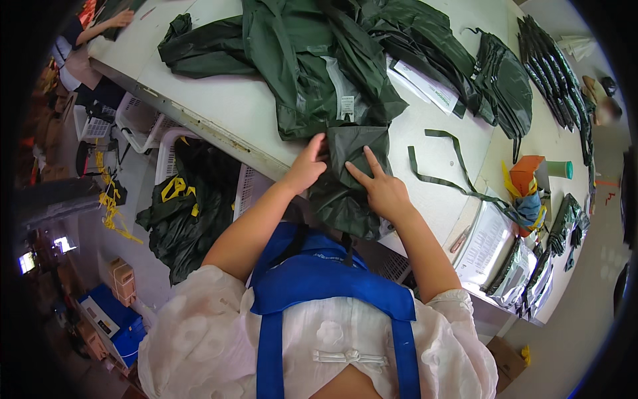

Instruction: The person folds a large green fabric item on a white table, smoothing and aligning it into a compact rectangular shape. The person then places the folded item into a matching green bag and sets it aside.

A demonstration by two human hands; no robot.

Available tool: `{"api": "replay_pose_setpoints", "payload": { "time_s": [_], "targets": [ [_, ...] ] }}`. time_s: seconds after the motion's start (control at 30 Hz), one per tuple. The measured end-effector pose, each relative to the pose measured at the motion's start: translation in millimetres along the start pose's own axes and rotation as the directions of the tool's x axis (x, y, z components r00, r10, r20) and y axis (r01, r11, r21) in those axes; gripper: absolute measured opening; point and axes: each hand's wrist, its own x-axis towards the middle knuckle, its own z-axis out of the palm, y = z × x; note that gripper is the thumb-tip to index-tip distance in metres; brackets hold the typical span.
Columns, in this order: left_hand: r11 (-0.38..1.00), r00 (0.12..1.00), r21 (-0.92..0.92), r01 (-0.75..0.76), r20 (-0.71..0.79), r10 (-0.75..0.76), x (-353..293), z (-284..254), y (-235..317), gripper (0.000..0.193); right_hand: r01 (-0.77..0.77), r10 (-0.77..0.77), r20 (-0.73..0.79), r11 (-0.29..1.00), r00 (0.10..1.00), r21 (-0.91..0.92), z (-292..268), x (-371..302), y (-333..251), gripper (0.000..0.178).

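A dark green coat (299,73) of thin, shiny cloth lies spread on the white worktable, one sleeve reaching left. It has a white label near its lower part. Below the label, a dark green cloth panel (345,156) hangs down over the table's near edge. My left hand (307,164) touches the panel's left side, its index finger stretched and its thumb apart; the other fingers are partly hidden. On the panel's right part rests my right hand (385,189), two fingers spread flat and the rest curled under.
A long dark green strap (455,143) and papers (488,239) lie right on the table (232,123). Stacked dark green pouches (505,86) stand far right. A green roll (559,169) is beside an orange box (528,176). Dark garments (193,199) fill a crate below left. Another person's hand (121,18) shows far left.
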Motion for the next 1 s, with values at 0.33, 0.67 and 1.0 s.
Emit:
{"api": "replay_pose_setpoints", "payload": {
  "time_s": [0.33,0.67,1.0],
  "targets": [
    [0.169,0.849,0.843,-0.51,0.461,0.259,7,26,-20,0.044,0.243,-0.246,-0.071,0.789,0.967,0.564,40,-7,68,0.073],
    [0.039,0.836,0.838,-0.544,0.545,-0.059,-5,18,-5,0.061,0.503,-0.462,-0.228,0.846,0.857,0.178,48,-32,70,0.043],
    [0.298,0.772,0.713,-0.635,0.597,0.218,-30,31,76,0.021,-0.436,0.501,-0.104,0.824,0.859,0.362,50,22,19,0.041]
  ]
}}
